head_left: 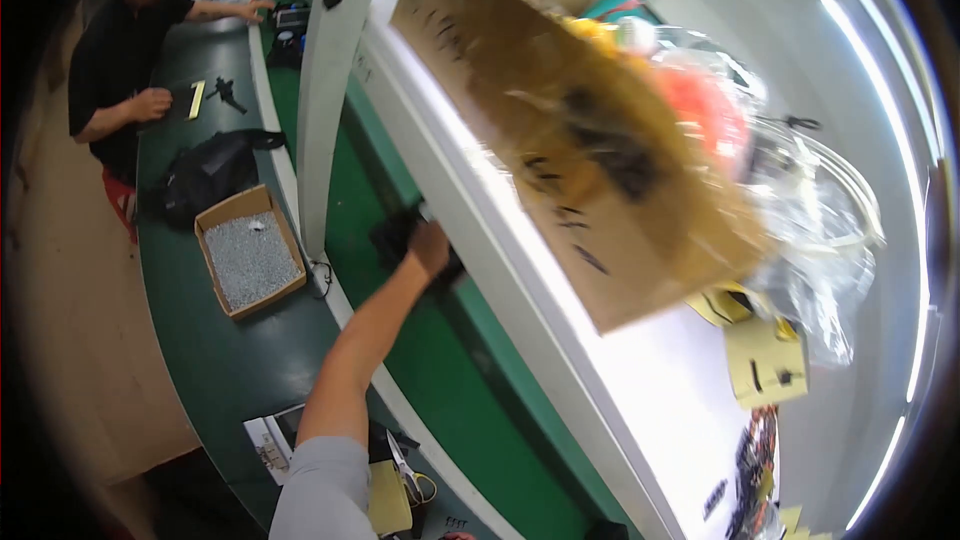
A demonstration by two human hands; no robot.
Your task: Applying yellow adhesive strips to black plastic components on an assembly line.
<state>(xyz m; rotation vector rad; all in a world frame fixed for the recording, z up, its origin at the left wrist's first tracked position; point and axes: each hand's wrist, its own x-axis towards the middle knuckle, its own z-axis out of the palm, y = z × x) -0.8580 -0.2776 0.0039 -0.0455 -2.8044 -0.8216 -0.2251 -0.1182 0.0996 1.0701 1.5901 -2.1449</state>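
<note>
My left arm, in a grey sleeve, reaches up from the lower edge across the workbench to the green conveyor belt [480,380]. At its end my left hand [429,247] is closed on a dark, blurred thing [395,232] by the shelf's edge; its kind cannot be made out. Of my right hand at most a small reddish patch shows at the lower edge, too little to read its fingers. Scissors [408,470] with yellow handles lie beside my sleeve, close to a yellowish pad [390,500] and a white-and-dark flat item [268,445].
A large cardboard box [590,160] and clear bags [810,230] crowd the white shelf [640,380] above the belt. A white post [335,90] stands at the belt's edge. An open carton of small grey pieces [250,258] and a black bag [215,175] lie near a co-worker [130,50].
</note>
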